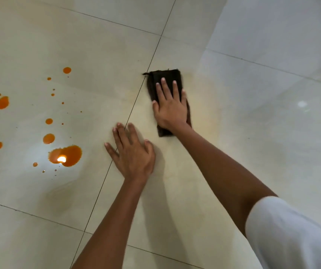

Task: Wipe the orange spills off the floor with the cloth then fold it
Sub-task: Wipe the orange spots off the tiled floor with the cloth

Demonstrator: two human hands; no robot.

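Pale glossy tile floor [252, 133], with thin dark grout lines [136, 98] crossing it and a lamp glare on the left tile. The cloth [164, 74] was dark and folded into a narrow strip. It lay flat on the tile just right of the long grout line, well apart from the mess.

The right hand [170, 107] lay palm down on the cloth with fingers straight and spread. It pressed the cloth to the floor and gripped nothing. The left hand [132, 152] was flat on the bare floor across the grout line, fingers splayed and holding nothing; it looked like a brace for body weight. A white sleeve [291, 239] showed on the right arm.

The orange spills were all on the left tile: one big puddle [66, 155] near the left hand, and medium blobs [48, 138] and [2, 102] with many small dots scattered up and out to the left edge. None of them looked wiped.

A faint yellowish haze showed on the tile around the cloth; whether it was residue could not be told.

Step in hand, by my judgement: wiping, early on, with most of the mess untouched. The next move called for sliding the cloth left over the grout line to the big puddle while keeping flat pressure on it, then on to the outlying drops. Folding would come last.
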